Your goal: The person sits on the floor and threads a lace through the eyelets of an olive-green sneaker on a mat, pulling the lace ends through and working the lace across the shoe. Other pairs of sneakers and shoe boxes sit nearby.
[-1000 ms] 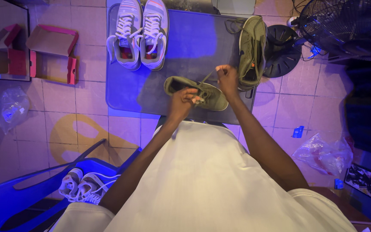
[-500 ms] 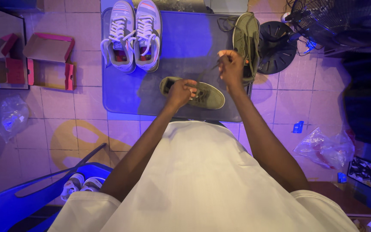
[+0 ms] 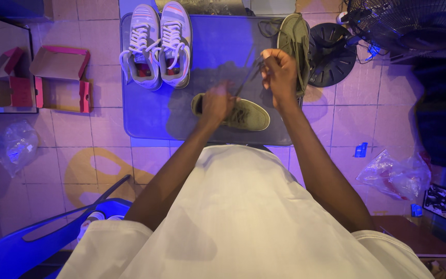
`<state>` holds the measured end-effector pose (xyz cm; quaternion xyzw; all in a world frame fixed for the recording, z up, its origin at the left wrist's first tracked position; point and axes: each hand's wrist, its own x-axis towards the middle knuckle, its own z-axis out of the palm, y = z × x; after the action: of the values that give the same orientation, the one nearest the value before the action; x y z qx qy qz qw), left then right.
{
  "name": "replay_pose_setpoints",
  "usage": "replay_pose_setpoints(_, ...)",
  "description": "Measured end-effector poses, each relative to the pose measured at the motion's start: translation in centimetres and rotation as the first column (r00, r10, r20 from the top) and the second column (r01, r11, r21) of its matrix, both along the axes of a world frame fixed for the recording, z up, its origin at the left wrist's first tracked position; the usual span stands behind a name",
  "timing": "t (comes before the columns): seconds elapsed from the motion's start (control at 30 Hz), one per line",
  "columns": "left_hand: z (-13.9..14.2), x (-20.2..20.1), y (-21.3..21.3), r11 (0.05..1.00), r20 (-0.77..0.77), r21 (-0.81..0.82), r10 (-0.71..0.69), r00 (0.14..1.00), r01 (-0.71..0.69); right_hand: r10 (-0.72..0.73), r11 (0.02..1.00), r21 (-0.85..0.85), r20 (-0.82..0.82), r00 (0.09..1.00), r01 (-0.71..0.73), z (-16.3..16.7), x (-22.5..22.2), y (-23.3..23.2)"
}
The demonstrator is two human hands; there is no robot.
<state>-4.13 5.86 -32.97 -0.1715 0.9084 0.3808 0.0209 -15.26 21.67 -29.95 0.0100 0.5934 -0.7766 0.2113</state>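
Observation:
An olive-green sneaker (image 3: 249, 114) lies on its side on a grey mat (image 3: 150, 119), its toe pointing right. My left hand (image 3: 217, 102) rests on the shoe's heel end, fingers closed on it. Raised above and to the right, my right hand (image 3: 280, 72) is shut on a thin dark shoelace (image 3: 248, 77) that runs down to the shoe. The matching olive sneaker (image 3: 295, 39) stands at the mat's far right edge, just behind my right hand.
A pair of white-and-grey sneakers (image 3: 157, 44) sits at the mat's far left. An open cardboard shoebox (image 3: 58, 77) lies on the tiled floor to the left, a fan base (image 3: 334, 54) and fan (image 3: 414, 23) to the right. Plastic bags (image 3: 396, 175) lie on the floor; a blue chair (image 3: 37, 243) stands near left.
My right hand has risen up and away from the shoe, drawing the lace out longer. My left hand has stayed on the shoe.

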Motion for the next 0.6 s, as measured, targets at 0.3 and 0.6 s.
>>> replay_pose_setpoints(0.3,0.3,-1.4,-0.1,0.999,-0.198,-0.027,0.012,0.98,-0.017,-0.008,0.998,0.065,-0.006,1.0,0.008,1.5,-0.7,1.7)
replay_pose_setpoints(0.6,3.0,-2.9,-0.9,0.793,-0.022,0.582,0.239,0.971,-0.181,-0.014,0.927,0.375,-0.015,1.0,0.019,-0.5,0.4,8.2)
